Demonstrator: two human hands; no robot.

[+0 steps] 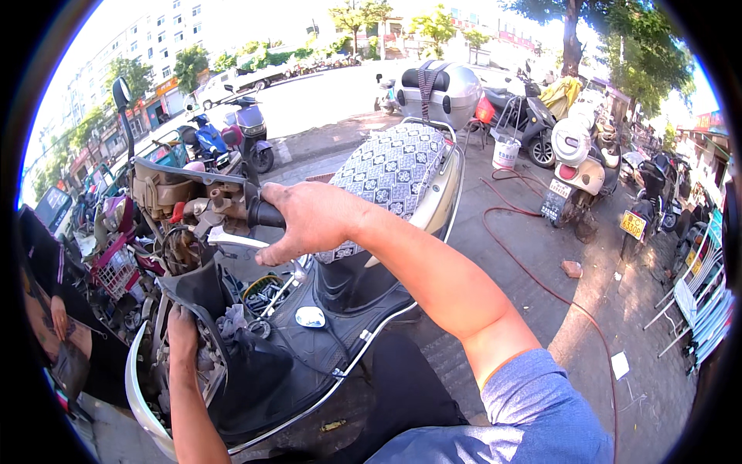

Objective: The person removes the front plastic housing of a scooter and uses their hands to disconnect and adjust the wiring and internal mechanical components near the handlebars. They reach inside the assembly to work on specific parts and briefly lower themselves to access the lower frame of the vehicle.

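Observation:
A partly stripped scooter stands before me, its front cover off and wiring bared around the steering column [182, 251]. My right hand [309, 216] reaches across and is closed round the black handlebar grip [265, 213], with the pale brake lever [232, 238] by its fingers. My left hand [183, 332] is inside the front, against the dark inner leg shield [202, 298]; its fingertips are hidden. On the footboard [348, 340] lie a round mirror [310, 317] and a tray of tools [264, 292]. A patterned cover [390, 170] wraps the seat.
A silver top box [438, 91] sits behind the seat. A red hose [533, 278] winds over the pavement on the right, past a brick piece [571, 269]. A white bucket [505, 151], parked scooters [576, 166] and folding chairs [688, 301] stand around. At left is another person's hand [59, 317].

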